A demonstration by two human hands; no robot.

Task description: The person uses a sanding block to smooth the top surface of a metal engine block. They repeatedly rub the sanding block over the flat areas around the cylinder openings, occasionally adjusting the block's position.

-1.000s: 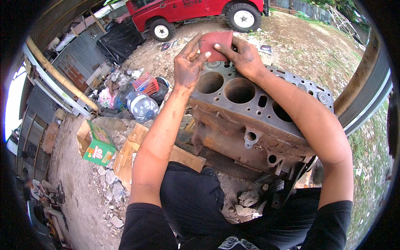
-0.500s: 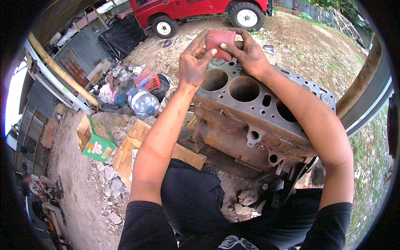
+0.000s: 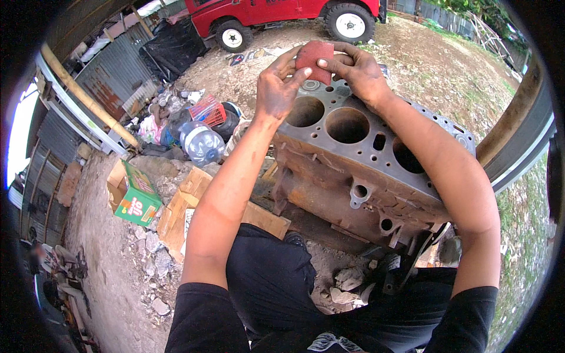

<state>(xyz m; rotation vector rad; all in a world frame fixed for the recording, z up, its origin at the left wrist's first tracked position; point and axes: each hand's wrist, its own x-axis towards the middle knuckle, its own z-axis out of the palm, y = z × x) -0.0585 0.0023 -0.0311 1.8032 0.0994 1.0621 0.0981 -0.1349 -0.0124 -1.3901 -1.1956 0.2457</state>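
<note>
A square of rough red sheet, like sandpaper (image 3: 315, 59), is held up between both hands over the far left end of a rusty metal engine block (image 3: 335, 173). My left hand (image 3: 282, 85) grips its left side, thumb near the lower corner. My right hand (image 3: 359, 79) pinches it from the right, thumb pressed on the front face. The block's grey top face has large round bores and smaller holes; my right forearm crosses over its right part, partly hiding it.
A red off-road vehicle (image 3: 282, 13) stands beyond the block. To the left lie a plastic jug (image 3: 203, 143), a red crate (image 3: 206, 110), piled rubbish, a green box (image 3: 134, 194) and cardboard (image 3: 176, 229) amid rubble. A post (image 3: 512, 117) rises at right; corrugated sheets (image 3: 100, 82) line the left.
Both hands have shifted slightly right and up with the red sheet, which now looks more tilted and curved between my fingers. The block stays in place.
</note>
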